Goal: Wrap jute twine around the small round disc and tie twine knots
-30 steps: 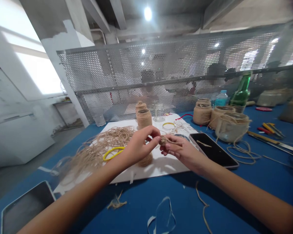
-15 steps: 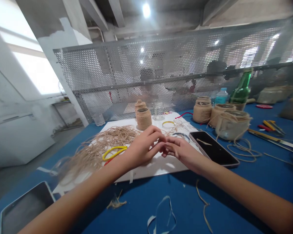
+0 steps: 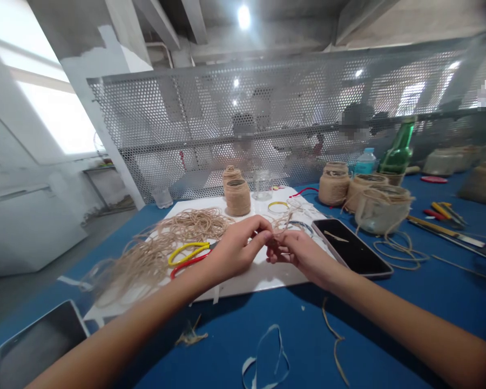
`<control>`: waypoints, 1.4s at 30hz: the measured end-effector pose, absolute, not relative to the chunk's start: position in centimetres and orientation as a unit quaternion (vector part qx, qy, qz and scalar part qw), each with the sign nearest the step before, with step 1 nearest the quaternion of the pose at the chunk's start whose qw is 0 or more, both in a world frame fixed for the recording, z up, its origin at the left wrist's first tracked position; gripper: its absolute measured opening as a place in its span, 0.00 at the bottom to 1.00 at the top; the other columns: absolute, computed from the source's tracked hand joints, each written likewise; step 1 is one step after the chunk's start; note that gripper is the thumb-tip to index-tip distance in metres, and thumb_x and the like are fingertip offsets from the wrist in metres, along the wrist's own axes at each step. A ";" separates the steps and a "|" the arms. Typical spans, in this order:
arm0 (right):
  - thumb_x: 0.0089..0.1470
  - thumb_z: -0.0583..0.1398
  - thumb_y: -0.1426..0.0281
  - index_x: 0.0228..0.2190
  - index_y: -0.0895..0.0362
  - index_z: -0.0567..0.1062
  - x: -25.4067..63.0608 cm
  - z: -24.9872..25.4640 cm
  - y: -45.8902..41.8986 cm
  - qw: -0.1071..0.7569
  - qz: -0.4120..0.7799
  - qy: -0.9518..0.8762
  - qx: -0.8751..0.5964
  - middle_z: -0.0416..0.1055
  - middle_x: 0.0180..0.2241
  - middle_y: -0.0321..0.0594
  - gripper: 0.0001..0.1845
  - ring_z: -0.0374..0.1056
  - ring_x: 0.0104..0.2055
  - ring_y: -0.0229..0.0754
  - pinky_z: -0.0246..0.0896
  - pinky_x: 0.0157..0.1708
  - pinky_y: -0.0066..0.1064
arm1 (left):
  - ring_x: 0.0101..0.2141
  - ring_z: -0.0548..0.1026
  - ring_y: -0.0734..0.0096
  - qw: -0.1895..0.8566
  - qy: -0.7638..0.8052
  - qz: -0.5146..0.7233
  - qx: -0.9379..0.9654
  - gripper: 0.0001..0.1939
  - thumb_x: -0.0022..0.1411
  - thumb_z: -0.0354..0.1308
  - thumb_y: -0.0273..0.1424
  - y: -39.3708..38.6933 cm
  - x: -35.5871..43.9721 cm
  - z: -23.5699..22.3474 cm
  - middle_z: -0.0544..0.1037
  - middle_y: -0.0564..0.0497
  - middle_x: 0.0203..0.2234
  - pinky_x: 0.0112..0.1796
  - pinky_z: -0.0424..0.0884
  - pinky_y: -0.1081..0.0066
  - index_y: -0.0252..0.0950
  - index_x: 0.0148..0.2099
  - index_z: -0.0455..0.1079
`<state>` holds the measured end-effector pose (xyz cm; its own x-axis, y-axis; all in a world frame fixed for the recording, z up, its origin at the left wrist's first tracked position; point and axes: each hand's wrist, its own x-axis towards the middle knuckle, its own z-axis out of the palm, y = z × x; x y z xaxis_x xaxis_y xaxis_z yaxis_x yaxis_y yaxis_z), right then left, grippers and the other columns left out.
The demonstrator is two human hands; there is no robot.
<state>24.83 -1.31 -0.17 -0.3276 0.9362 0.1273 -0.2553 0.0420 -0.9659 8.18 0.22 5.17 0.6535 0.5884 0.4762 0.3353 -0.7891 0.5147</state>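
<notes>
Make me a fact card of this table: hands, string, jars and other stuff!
Left hand: fingers bent, near the other hand; grip unclear
Right hand: fingers curled; anything held is mostly hidden
Twine pile: loose, left of both hands
Tool: yellow and red handles, partly hidden by the left hand
Wrapped jar: upright, beyond the hands
Phone: lying flat, scrap on top
Green bottle: back right

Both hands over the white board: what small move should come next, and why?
Perhaps ease the right hand slightly away from the left hand: their fingertips meet above the white board and largely hide whatever is between them, so a small gap might show it.
</notes>
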 end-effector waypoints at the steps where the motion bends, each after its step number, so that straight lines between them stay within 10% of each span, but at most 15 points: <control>1: 0.53 0.56 0.64 0.26 0.61 0.72 24.9 -0.1 -1.3 0.483 0.615 -0.537 -0.316 0.68 0.25 0.38 0.13 0.66 0.27 0.35 0.61 0.35 0.32 | 0.28 0.67 0.75 0.206 0.265 0.325 0.884 0.06 0.62 0.46 0.28 0.2 8.2 5.2 0.69 0.53 0.26 0.30 0.64 0.73 0.35 0.35 0.63; 42: 0.54 0.55 0.63 0.32 0.58 0.69 25.5 2.3 -3.5 0.459 -0.102 -0.776 -0.420 0.68 0.26 0.40 0.10 0.64 0.29 0.39 0.58 0.31 0.30 | 0.29 0.71 0.74 0.021 0.272 0.401 0.874 0.03 0.59 0.52 0.26 -1.6 8.4 6.0 0.73 0.52 0.28 0.32 0.67 0.71 0.36 0.37 0.65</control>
<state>25.46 -3.45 2.26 -0.2253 0.5586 0.7983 0.7457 0.6261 -0.2277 8.42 -1.57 5.98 0.5298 0.4928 0.6903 0.4592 -0.8509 0.2551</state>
